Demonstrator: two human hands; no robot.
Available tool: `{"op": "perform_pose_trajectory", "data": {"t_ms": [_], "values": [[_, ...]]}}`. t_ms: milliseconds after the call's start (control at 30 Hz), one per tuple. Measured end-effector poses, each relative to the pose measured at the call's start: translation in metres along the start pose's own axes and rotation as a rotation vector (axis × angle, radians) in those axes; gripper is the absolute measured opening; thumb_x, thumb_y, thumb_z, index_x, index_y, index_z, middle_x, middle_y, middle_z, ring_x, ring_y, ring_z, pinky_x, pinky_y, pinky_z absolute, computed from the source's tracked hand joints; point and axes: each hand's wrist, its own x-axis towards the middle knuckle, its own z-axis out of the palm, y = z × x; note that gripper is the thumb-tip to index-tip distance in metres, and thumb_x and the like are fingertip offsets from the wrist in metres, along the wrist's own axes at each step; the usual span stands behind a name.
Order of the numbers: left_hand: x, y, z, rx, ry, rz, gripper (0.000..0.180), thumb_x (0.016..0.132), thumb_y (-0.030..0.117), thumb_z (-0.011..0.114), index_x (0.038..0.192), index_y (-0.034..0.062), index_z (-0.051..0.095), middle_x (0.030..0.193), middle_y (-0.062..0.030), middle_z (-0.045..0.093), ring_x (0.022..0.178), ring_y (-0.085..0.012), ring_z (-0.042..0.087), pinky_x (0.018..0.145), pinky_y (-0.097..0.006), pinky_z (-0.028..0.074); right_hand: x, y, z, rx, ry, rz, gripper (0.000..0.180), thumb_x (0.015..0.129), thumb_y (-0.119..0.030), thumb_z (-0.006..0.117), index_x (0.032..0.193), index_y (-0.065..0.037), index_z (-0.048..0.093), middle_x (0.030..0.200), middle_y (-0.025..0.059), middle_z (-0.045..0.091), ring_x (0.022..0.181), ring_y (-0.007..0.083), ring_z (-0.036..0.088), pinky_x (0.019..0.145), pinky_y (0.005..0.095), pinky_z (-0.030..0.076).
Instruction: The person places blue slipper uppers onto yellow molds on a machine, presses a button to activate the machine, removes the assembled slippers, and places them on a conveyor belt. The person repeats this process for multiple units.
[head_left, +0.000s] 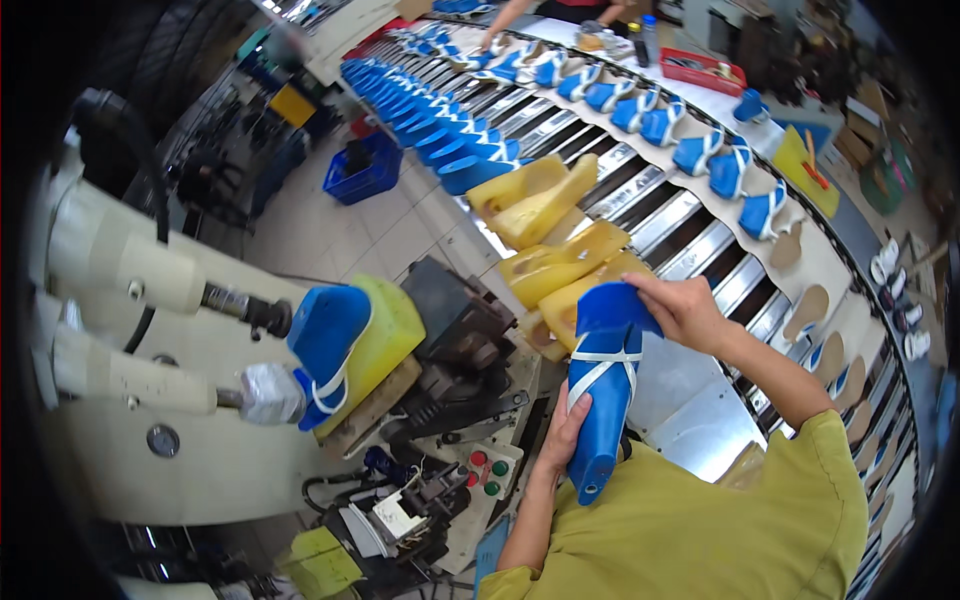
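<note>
In front of my body I hold a blue shoe last [603,420] with thin white straps crossed over it. My left hand [563,432] grips its side, low down near the straps. With my right hand [683,312] I pinch the edge of its broad blue top. Just beyond it lie several hollowed yellow moulds [565,264], partly hidden by the last. To the left, a second blue last [327,330] with white straps sits against a yellow-green block [388,335] in a press machine [120,385]. Neither hand touches that one.
A roller conveyor [690,255] carries rows of blue lasts [440,135], strapped lasts [660,122] and tan insoles [805,312]. A button panel [485,475] stands near my left arm. A blue crate [365,168] is on the floor; another person's hand [490,38] reaches in at the far end.
</note>
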Motion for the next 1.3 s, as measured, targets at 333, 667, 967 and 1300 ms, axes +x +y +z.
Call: {"op": "perform_pose_trajectory", "data": {"t_ms": [333, 667, 967, 1300], "values": [[-0.058, 0.030, -0.021, -0.105, 0.129, 0.149, 0.074, 0.094, 0.048, 0.059, 0.148, 0.0045, 0.032, 0.134, -0.0122, 0.050, 0.119, -0.0180, 0.050, 0.101, -0.031, 0.041, 0.051, -0.062, 0.010, 0.143, 0.042, -0.117, 0.041, 0.085, 0.000, 0.065, 0.125, -0.007, 0.062, 0.079, 0.0107, 0.070, 0.063, 0.0265, 0.068, 0.057, 0.0348, 0.053], [-0.104, 0.021, -0.024, 0.015, 0.270, 0.254, 0.089, 0.092, 0.048, 0.062, 0.153, -0.0006, 0.020, 0.146, -0.0179, 0.039, 0.135, -0.0239, 0.038, 0.113, -0.036, 0.028, 0.051, -0.109, 0.034, 0.344, -0.213, -0.216, 0.049, 0.083, 0.005, 0.059, 0.131, -0.006, 0.058, 0.091, 0.0169, 0.069, 0.073, 0.0306, 0.068, 0.065, 0.0382, 0.052], [-0.172, 0.028, -0.007, -0.888, -0.082, 0.865, 0.084, 0.099, 0.066, 0.022, 0.156, 0.0051, 0.013, 0.158, -0.0126, 0.027, 0.144, -0.0249, 0.029, 0.118, -0.040, 0.026, 0.019, -0.184, 0.064, 1.065, -0.639, -0.529, 0.130, 0.050, -0.070, 0.088, 0.149, -0.006, 0.032, 0.131, 0.0219, 0.049, 0.124, 0.0363, 0.049, 0.109, 0.0483, 0.033], [-0.330, 0.034, -0.060, -0.235, 0.520, 0.937, 0.074, 0.102, 0.010, 0.047, 0.157, 0.0085, -0.002, 0.161, -0.0124, 0.017, 0.148, -0.0242, 0.020, 0.119, -0.040, 0.016, -0.038, -0.352, 0.103, 1.271, -0.340, 0.247, 0.080, 0.079, -0.032, 0.080, 0.140, 0.002, 0.039, 0.132, 0.0133, 0.052, 0.121, 0.0243, 0.050, 0.106, 0.0407, 0.038]]}}
